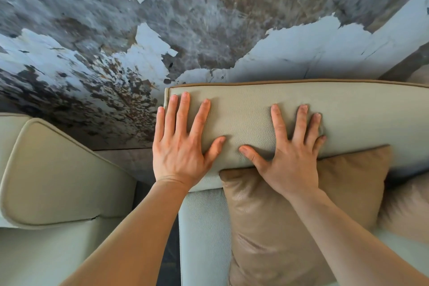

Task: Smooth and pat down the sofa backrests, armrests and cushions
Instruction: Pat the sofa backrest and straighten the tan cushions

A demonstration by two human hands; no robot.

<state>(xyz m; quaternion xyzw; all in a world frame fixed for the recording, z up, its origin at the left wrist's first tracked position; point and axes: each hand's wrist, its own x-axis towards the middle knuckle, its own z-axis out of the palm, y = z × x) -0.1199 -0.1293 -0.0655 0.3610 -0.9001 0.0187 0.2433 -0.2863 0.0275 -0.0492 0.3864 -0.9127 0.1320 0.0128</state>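
A cream leather backrest (352, 118) with brown piping runs across the middle right of the head view. My left hand (181, 146) lies flat on its left end, fingers spread, holding nothing. My right hand (290, 153) presses flat on the backrest a little to the right, thumb pointing left, its wrist over a brown leather cushion (274, 227). That cushion leans against the backrest on the pale seat (204, 227). The two thumbs are close but apart.
A second cream sofa piece with a rounded backrest (58, 176) stands at the left, with a dark gap between the two pieces. A wall with peeling, stained paint (185, 30) rises behind. Another tan cushion (408, 206) shows at the right edge.
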